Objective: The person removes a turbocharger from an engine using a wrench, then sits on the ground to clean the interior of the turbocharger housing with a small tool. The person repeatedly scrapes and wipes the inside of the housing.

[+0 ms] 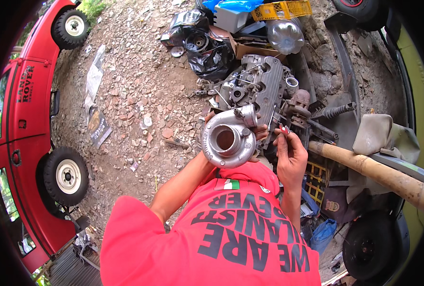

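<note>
Silver-grey on metal housing (241, 143), browner inside opening (225, 139). Red on small piece (284, 129). Pinkish red on shirt (173, 257), with black lettering (257, 255) and green-and-white patch (232, 184). Glossy red on car (30, 138), cream on wheel rims (68, 185), black on tyres (50, 187). Yellow on upper crate (288, 10), blue on sheet (242, 5), tan on bamboo pole (360, 161).

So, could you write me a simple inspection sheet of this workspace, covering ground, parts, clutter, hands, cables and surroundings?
Surface: stony dirt ground strewn with broken rubble.
Job's things: silver snail-shaped housing, held up with its round opening showing; a grey engine lies beyond it.
Clutter: black plastic bag, clear plastic bottle and yellow crate, heaped beyond the engine.
Grippers: left hand's fingers grip the housing; right hand's fingers pinch a small red item, too small to identify.
Cables: none clearly made out.
Surroundings: red vehicle at left, bamboo-like pole at right.
</note>
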Action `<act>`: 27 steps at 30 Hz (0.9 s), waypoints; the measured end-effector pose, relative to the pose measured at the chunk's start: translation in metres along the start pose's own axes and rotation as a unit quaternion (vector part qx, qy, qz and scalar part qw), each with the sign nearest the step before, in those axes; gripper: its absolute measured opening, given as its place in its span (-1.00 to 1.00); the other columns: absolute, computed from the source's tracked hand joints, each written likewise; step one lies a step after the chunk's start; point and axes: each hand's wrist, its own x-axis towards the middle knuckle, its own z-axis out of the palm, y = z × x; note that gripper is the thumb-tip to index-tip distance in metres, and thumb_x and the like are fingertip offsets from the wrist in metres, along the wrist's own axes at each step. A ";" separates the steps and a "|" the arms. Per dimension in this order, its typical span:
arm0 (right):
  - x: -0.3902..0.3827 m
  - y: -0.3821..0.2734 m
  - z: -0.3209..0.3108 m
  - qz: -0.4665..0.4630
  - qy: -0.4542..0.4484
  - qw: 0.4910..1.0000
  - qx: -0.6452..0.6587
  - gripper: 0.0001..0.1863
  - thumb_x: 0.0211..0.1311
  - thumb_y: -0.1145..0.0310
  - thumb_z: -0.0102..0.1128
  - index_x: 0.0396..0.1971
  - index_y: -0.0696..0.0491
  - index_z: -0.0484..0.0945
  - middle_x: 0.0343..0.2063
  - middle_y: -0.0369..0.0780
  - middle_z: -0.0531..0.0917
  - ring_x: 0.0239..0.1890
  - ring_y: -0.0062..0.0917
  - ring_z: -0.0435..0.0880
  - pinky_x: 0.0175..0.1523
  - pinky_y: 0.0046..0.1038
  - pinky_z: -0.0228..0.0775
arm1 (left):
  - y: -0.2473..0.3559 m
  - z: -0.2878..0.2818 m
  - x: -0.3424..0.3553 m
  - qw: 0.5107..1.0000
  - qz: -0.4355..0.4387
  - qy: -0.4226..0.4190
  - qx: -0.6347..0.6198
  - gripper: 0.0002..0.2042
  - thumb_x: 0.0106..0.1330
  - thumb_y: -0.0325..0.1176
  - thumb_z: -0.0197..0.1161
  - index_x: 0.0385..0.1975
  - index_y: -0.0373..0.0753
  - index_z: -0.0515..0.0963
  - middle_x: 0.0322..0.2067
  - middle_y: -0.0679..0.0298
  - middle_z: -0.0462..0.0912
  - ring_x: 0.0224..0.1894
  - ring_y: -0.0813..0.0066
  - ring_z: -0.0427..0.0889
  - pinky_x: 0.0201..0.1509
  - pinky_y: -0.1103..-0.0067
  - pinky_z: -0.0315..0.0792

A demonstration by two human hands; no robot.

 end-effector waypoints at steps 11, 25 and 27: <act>0.024 -0.021 0.008 -0.019 -0.025 0.998 -0.045 -0.72 0.24 0.41 0.35 -0.13 0.25 0.60 -0.40 -0.30 0.57 -0.50 -0.76 0.39 -0.45 -0.60 0.24 | -0.004 0.032 0.005 0.956 0.061 0.056 0.282 -0.06 0.22 0.38 0.00 0.40 -0.31 0.09 0.31 -0.09 0.29 0.15 0.01 0.56 0.21 -0.13 0.39; 0.052 -0.013 -0.042 -0.328 -0.224 0.893 -0.210 -0.52 -0.09 0.55 0.37 -0.06 0.14 0.52 -0.16 -0.15 0.58 -0.20 -0.20 0.68 -0.16 -0.29 0.59 | -0.014 0.032 0.004 0.976 -0.012 0.150 0.160 -0.19 0.29 0.24 -0.08 0.26 -0.44 0.30 0.12 -0.17 0.51 0.07 0.00 0.60 0.20 0.15 0.47; 0.054 -0.012 -0.047 -0.341 -0.239 0.884 -0.213 -0.50 -0.08 0.53 0.38 -0.03 0.12 0.52 -0.16 -0.16 0.59 -0.21 -0.21 0.68 -0.17 -0.29 0.59 | -0.017 0.043 0.010 0.979 -0.044 0.162 0.120 -0.22 0.31 0.22 -0.12 0.22 -0.44 0.35 0.10 -0.18 0.53 0.06 -0.03 0.60 0.20 0.14 0.46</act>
